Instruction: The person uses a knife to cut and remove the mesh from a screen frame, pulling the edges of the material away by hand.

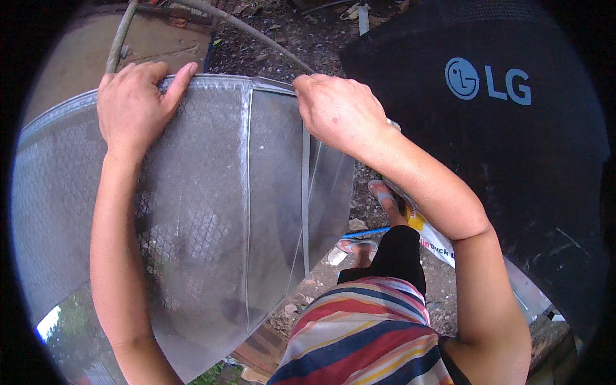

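A grey, see-through plastic sheet [192, 141] with mesh showing through it and pale bound seams hangs in front of me, its bound edge uppermost. My left hand [131, 102] is wrapped over that upper edge, thumb lying along it toward the right. Farther right, my right hand [337, 112] grips the same edge beside a folded strip, its fingertips hidden behind the knuckles. Between the two hands the edge runs nearly straight. Below my right hand, loose folds and a narrow strap [305, 192] hang down.
A thin pole [256, 35] slants behind the sheet; another pole [120, 38] stands at upper left, near a brown board [67, 61]. A large black panel [475, 147] fills the right. Stony ground lies below, with a printed white-and-yellow sack [436, 244] and a blue stick [366, 233] near my sandalled feet.
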Demonstrator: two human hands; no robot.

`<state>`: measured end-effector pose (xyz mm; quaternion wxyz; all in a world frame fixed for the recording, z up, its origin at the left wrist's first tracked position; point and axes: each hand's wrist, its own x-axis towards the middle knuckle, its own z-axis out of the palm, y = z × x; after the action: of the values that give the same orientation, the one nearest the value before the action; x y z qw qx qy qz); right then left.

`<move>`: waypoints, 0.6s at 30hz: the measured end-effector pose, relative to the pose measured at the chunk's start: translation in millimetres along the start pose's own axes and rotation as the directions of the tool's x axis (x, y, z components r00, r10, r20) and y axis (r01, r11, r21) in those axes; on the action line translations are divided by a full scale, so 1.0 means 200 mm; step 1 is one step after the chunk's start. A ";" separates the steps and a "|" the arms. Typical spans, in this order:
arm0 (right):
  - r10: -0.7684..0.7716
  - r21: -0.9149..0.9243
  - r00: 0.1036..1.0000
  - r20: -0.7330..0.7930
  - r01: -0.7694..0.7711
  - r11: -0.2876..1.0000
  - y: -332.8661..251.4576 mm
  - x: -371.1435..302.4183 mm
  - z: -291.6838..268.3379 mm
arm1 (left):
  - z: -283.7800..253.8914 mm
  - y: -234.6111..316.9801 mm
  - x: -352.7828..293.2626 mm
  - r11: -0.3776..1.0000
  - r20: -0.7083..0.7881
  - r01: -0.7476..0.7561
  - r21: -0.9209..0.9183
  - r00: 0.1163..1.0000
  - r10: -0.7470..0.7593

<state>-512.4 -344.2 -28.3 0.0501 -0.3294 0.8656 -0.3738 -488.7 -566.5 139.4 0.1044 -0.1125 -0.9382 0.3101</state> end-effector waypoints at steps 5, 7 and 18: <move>-0.254 0.080 0.964 -0.079 0.260 0.962 0.24 0.15 0.08 | 0.01 -0.01 -0.01 0.999 0.008 0.018 -0.040 1.000 -0.017; -0.291 0.223 0.955 -0.059 0.297 0.928 0.35 0.23 0.15 | 0.02 -0.01 0.01 0.998 0.014 0.022 -0.055 1.000 -0.022; -0.224 0.223 0.943 -0.246 0.280 0.934 0.31 0.18 0.27 | 0.05 -0.02 0.01 0.997 0.054 0.047 -0.064 0.998 -0.044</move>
<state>-556.1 -367.9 -102.4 -0.0513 -0.3865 0.7609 -0.5187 -494.3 -573.6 134.0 0.0830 -0.0861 -0.9526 0.2798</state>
